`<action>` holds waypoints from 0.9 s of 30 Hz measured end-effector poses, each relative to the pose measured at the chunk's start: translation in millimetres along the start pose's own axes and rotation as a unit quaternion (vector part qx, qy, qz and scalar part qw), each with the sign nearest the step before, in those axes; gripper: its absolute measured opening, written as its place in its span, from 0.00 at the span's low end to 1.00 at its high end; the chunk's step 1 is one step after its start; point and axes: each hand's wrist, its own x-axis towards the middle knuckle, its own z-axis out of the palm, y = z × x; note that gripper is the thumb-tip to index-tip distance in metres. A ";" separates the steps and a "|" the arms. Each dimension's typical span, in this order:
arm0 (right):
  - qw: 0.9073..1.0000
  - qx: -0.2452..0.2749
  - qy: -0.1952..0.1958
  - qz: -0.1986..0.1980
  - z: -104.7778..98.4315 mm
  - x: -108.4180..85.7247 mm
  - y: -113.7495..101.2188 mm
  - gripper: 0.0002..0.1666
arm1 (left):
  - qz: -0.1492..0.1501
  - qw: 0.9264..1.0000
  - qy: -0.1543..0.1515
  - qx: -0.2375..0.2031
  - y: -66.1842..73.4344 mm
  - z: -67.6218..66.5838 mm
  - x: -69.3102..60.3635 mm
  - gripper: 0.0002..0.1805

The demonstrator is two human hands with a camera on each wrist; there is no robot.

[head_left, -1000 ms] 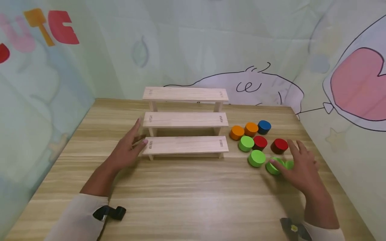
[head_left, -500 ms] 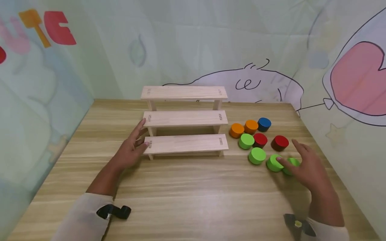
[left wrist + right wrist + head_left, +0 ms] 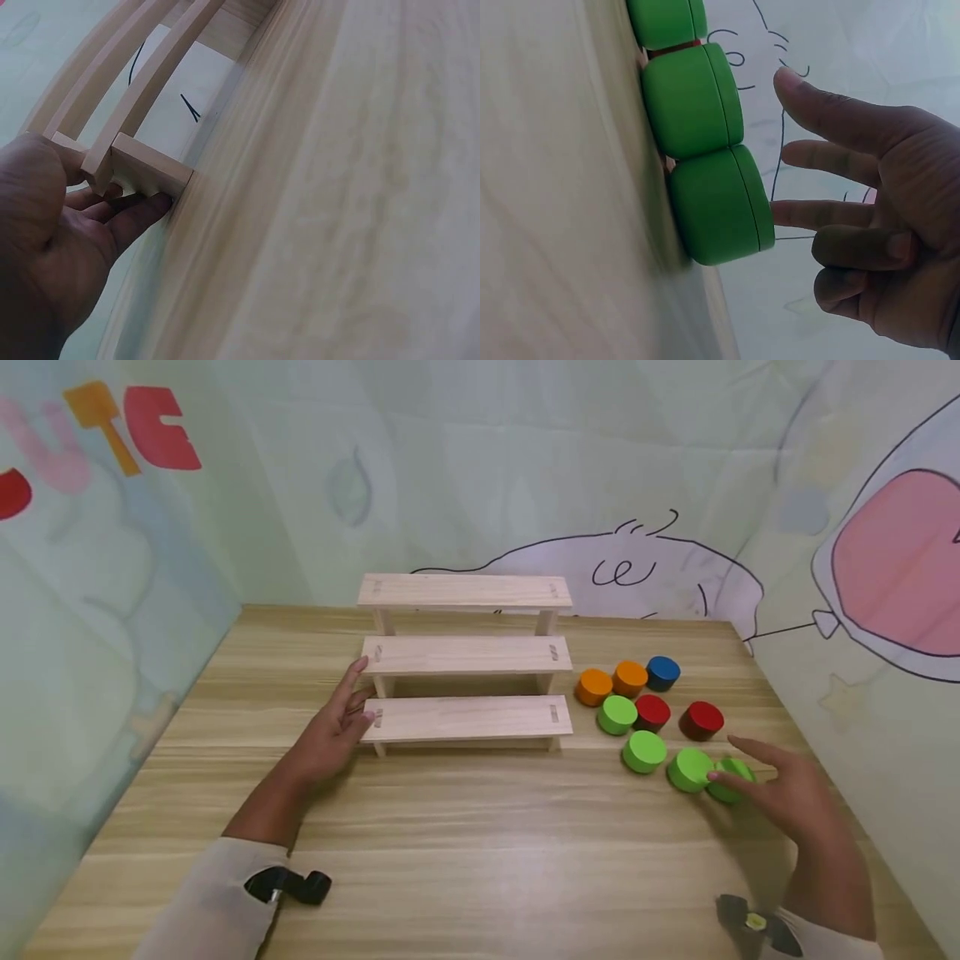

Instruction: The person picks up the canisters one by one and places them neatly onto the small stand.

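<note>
A three-tier wooden step shelf [image 3: 465,718] stands mid-table in the head view. At its left end, my left hand [image 3: 330,735] holds the lowest tier, thumb on the plank. In the left wrist view, the left hand [image 3: 67,225] has its other fingers against the shelf's side support [image 3: 150,166]. My right hand [image 3: 787,789] hovers with fingers spread beside the rightmost green cylinder [image 3: 733,792], partly behind its thumb. A gap separates right hand [image 3: 885,217] and green cylinder [image 3: 720,206] in the right wrist view. Another green cylinder [image 3: 690,770] is right beside that one.
Right of the shelf lie more cylinders: two green, two red [image 3: 702,721], two orange [image 3: 594,687] and one blue [image 3: 663,673]. The wood-grain table [image 3: 480,860] meets a printed cloth backdrop [image 3: 480,485] at its back and sides.
My right hand has drawn right and slightly down from above the green cylinders, uncovering the rightmost one more. My left hand has moved in closer against the shelf's left end.
</note>
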 end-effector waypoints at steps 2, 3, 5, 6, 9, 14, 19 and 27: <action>1.000 0.005 -0.001 -0.007 -1.4 -2.5 5.6 0.48 | 0.000 1.000 -0.004 -0.003 -0.3 0.2 -0.1 0.45; 1.000 0.007 -0.001 -0.009 -1.9 -3.9 8.5 0.47 | 0.000 1.000 -0.006 -0.005 -0.7 0.6 0.1 0.44; 1.000 0.011 0.002 -0.015 -2.7 -6.2 13.6 0.45 | 0.001 1.000 -0.009 -0.007 -1.6 1.3 0.4 0.44; 1.000 0.017 0.004 -0.021 -2.7 -6.6 15.5 0.45 | 0.000 1.000 -0.010 -0.006 -2.0 1.6 0.5 0.44; 0.999 0.026 0.001 -0.032 -2.1 -6.6 18.0 0.44 | -0.006 1.000 -0.007 0.000 -2.7 1.7 0.5 0.43; 0.999 0.032 -0.020 -0.038 -2.7 -4.9 16.1 0.43 | -0.009 1.000 -0.005 0.015 -2.3 1.0 0.5 0.44; 0.999 0.006 -0.039 -0.028 -3.3 -4.3 15.8 0.41 | -0.003 1.000 -0.004 0.025 -1.1 0.3 -0.9 0.44; 0.999 -0.003 -0.051 -0.010 -3.0 0.6 16.2 0.40 | 0.000 1.000 -0.002 0.028 0.0 0.3 -1.4 0.43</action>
